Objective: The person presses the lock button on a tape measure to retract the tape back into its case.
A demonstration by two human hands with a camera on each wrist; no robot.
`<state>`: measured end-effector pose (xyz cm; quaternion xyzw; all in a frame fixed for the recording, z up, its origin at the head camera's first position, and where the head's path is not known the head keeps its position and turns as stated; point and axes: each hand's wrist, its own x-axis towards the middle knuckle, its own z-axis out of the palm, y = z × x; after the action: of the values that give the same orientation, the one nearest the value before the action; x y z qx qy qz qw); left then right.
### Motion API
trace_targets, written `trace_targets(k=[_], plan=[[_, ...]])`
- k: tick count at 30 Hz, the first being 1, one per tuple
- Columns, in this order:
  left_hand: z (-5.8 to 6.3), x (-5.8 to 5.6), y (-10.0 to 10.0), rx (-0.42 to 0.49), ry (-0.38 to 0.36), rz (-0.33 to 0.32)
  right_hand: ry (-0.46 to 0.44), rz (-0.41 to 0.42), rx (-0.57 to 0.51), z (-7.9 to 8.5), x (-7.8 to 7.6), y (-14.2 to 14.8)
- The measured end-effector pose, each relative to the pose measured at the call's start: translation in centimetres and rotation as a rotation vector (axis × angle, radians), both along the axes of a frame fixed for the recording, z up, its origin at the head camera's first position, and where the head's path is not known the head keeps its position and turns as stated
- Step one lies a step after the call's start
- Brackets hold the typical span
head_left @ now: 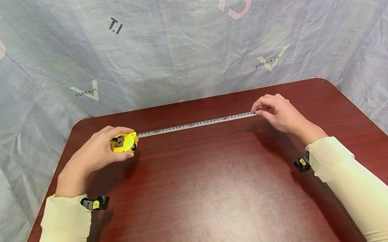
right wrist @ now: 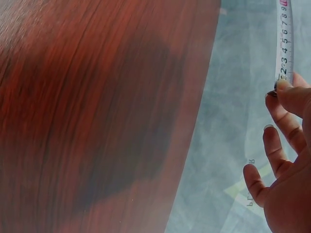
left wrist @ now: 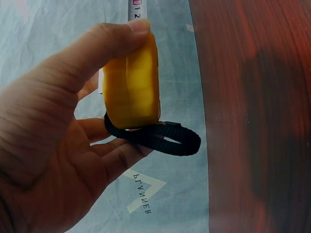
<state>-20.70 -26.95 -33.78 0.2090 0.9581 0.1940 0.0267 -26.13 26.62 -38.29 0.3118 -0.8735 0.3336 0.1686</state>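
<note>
My left hand (head_left: pixel 100 149) grips the yellow case of a tape measure (head_left: pixel 125 142), thumb on one side and fingers on the other. In the left wrist view the yellow case (left wrist: pixel 131 87) shows edge-on, with a black wrist strap (left wrist: pixel 167 141) looped below it. A white blade (head_left: pixel 194 124) with printed numbers stretches straight across from the case to my right hand (head_left: pixel 280 113). That hand pinches the blade's end between thumb and forefinger; the right wrist view shows the dark end hook (right wrist: pixel 273 92) at the fingertips. The other fingers are spread loosely.
Below the hands lies a reddish-brown wooden table (head_left: pixel 205 187) with rounded far corners. A grey printed cloth (head_left: pixel 166 48) hangs behind it and along both sides. Each wrist wears a small black camera, the left one (head_left: pixel 96 203) and the right one (head_left: pixel 303 162).
</note>
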Motion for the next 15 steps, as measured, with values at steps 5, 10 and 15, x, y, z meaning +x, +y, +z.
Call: trace_targets(k=[5,10,15], plan=[[-0.06,-0.09,0.13,0.002,-0.003,-0.007,-0.002,-0.005,0.005,-0.02,0.01,-0.22],[-0.02,-0.07,0.33,-0.002,-0.021,0.0,-0.02,-0.017,0.012,0.02,0.08,-0.42],[0.0,-0.13,0.46,-0.004,-0.027,0.003,-0.025,-0.016,0.009,0.0,0.03,-0.59]])
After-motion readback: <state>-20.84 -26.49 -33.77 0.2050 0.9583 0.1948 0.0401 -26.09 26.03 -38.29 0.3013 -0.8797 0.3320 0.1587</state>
